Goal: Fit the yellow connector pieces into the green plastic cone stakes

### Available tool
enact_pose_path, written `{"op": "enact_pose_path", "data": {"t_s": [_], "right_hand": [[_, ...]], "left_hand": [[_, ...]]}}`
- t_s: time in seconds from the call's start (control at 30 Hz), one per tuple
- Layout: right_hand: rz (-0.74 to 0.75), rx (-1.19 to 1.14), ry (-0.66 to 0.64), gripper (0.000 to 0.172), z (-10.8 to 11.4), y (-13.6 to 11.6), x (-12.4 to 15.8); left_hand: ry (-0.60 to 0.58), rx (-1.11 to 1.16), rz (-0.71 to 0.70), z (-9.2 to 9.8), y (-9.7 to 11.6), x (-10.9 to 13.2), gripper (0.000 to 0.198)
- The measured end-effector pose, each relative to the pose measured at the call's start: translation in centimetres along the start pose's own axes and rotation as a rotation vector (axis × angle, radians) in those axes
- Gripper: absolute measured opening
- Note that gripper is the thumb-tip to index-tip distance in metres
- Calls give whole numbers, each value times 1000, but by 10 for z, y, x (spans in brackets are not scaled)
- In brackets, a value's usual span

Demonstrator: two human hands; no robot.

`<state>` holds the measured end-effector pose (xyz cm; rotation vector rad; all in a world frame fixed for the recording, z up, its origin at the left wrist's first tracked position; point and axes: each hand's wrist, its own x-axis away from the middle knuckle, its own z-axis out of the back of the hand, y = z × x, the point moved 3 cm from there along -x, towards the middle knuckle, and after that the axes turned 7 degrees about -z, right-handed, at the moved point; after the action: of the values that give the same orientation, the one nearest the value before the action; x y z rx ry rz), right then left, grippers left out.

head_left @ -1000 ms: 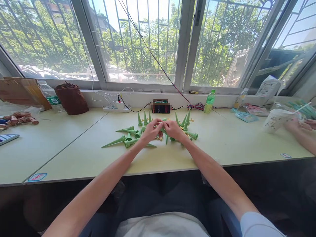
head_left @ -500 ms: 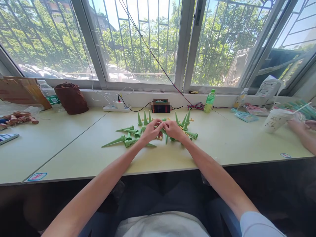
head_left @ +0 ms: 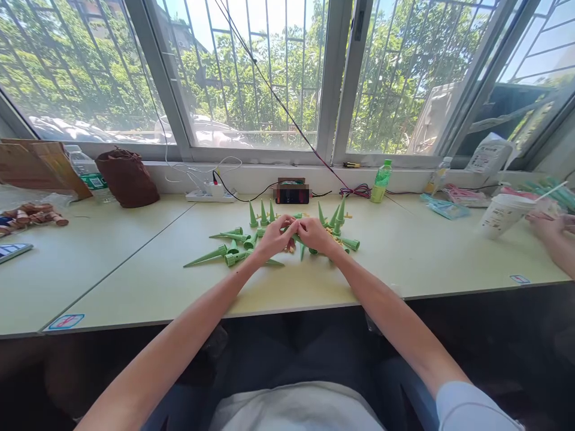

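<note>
Closely together, your left hand and right hand meet above the pale table, fingers curled inward and tips nearly touching. A green spike shows just below them and seems to sit between them, but the backs of your hands hide most of it, so I cannot tell which hand grips it, or how firmly. If those fingertips slipped, the piece could drop among its look-alikes and be hard to pick out. To your left lie loose green spikes, tapered, so a brushing wrist might set them rolling. Beyond your knuckles, more stand point up: a row on the left and a cluster on the right, with small yellow pieces beside it. A careless outward sweep could topple these. Farther back, a phone leans near the wall; a green bottle stands to its right. At far right, another person's hand is near a white cup.
</note>
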<state>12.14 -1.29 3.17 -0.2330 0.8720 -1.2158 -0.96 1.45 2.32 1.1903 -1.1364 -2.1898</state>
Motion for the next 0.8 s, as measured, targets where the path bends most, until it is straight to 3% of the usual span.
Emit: {"op": "enact_pose_path", "data": {"t_s": [0.8], "right_hand": [[12, -16, -17, 33, 1, -1, 2]], "left_hand": [[1, -37, -13, -1, 8, 1, 41]]}}
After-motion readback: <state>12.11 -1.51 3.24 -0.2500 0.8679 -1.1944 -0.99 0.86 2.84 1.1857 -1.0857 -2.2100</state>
